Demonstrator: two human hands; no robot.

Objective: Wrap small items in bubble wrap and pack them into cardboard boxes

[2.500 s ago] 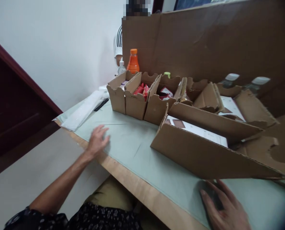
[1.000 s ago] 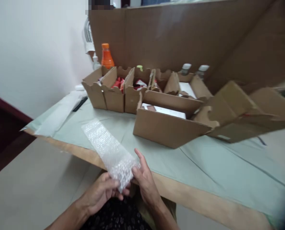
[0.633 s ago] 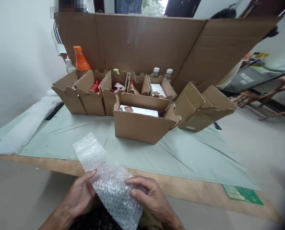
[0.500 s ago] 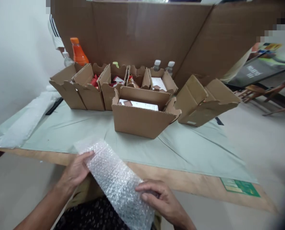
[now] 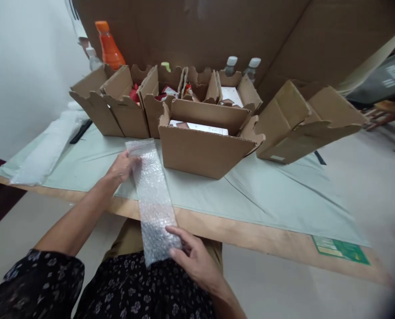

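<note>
A clear bubble wrap bag (image 5: 155, 195) stretches between my two hands, its far end over the green cloth and its near end past the table edge, above my lap. My left hand (image 5: 123, 166) grips its far left side, the fingertips partly hidden by the plastic. At the near right edge, my right hand (image 5: 193, 257) pinches the bag between thumb and fingers. Just beyond and to the right stands an open cardboard box (image 5: 207, 153) with a white box (image 5: 200, 127) inside.
Several open cardboard bins (image 5: 127, 113) line the back, holding red packets and other goods. An orange bottle (image 5: 110, 46) stands behind them. More bubble wrap bags (image 5: 46, 150) lie at the left, and another cardboard bin (image 5: 290, 128) stands at the right.
The bubble wrap bag has swung more upright and moved farther forward over the table. My left hand has reached forward with it; my right hand has shifted left. The view has tilted down.
</note>
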